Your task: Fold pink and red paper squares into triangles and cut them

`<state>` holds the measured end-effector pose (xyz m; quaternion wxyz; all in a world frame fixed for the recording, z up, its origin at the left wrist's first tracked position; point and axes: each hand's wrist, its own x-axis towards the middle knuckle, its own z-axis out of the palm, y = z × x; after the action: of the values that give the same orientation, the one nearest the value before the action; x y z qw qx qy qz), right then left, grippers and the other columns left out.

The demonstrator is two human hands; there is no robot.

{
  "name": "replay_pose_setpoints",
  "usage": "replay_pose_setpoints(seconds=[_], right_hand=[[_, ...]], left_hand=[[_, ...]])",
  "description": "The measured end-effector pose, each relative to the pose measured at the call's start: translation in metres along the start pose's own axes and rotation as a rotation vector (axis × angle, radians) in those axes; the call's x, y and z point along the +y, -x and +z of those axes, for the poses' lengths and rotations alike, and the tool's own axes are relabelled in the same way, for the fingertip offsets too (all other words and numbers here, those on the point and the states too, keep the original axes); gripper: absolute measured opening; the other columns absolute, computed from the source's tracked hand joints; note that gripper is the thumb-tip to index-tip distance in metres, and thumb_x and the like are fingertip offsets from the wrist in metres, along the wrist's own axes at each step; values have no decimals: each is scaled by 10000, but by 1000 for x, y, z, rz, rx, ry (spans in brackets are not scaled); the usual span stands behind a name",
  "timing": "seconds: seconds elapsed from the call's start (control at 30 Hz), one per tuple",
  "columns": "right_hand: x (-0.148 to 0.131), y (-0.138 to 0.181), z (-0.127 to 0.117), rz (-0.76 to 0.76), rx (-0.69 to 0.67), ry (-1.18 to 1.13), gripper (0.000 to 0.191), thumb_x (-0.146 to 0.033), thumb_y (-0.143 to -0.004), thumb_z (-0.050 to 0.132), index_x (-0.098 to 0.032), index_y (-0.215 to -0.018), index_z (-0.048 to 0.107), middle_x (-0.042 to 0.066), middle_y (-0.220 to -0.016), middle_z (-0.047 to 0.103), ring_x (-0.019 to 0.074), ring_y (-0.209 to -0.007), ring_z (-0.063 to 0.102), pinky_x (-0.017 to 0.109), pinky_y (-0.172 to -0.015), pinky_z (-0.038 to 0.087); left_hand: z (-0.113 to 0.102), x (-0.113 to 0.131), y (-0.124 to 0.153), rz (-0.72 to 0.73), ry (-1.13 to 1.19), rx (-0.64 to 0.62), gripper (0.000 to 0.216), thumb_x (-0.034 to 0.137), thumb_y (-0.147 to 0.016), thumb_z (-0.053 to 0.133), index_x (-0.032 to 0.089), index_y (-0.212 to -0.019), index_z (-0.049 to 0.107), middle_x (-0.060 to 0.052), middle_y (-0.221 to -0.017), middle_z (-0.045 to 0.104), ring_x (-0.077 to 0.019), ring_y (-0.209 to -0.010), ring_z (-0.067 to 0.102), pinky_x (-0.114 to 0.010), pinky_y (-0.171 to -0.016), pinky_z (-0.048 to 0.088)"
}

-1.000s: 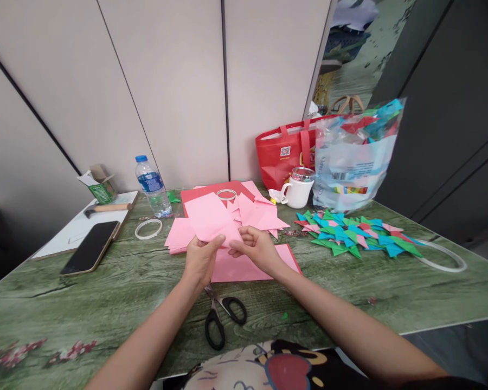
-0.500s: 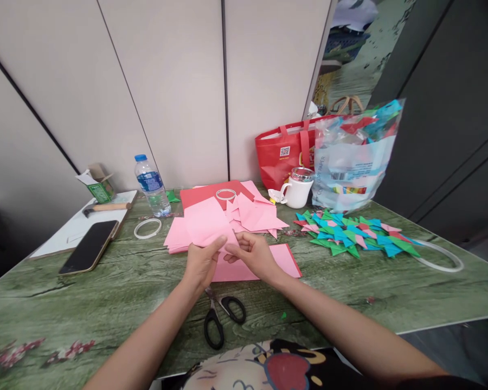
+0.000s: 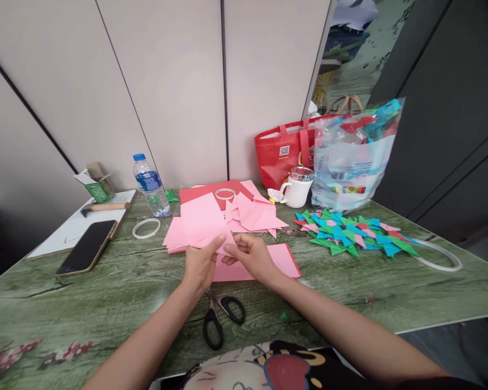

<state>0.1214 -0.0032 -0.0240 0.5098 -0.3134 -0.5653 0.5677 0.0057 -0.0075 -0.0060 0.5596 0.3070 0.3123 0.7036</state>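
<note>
A sheet of pink paper (image 3: 203, 216) is held up between my two hands above the table. My left hand (image 3: 203, 262) grips its lower left part, thumb on top. With thumb and fingers pinched, my right hand (image 3: 248, 252) holds the lower right corner. Below them lies a pink paper strip (image 3: 278, 261) with a red edge. Behind the sheet are a stack of pink paper (image 3: 174, 235) and several loose pink pieces (image 3: 254, 214). Black-handled scissors (image 3: 217, 319) rest just in front of my left hand, their blades partly hidden by it.
To the left are a phone (image 3: 87, 246), a hammer (image 3: 109, 206), a tape roll (image 3: 146, 228) and a water bottle (image 3: 151, 187). On the right lie folded paper pieces (image 3: 350, 233) by a white ring (image 3: 441, 257). A mug (image 3: 297, 190), red bag (image 3: 276, 154) and plastic bag (image 3: 345, 168) stand behind.
Very little differs: both hands keep hold of the pink sheet in nearly the same place. The whole view has shifted very slightly.
</note>
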Motion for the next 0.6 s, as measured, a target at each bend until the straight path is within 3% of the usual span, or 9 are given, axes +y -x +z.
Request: replay_pose_setpoints(seconds=[0.6], right_hand=[[2,1,2,14,-5,-11,341,-467,-649,650,-156,-701,518,-4,-589,601,158,-549,642,308,-562,553]], left_hand=[[-2,-3,1,-1,-26,35,440,104,-513,762,114,-937,649,-67,-780,699,-166,-680,632,-275,-650,471]])
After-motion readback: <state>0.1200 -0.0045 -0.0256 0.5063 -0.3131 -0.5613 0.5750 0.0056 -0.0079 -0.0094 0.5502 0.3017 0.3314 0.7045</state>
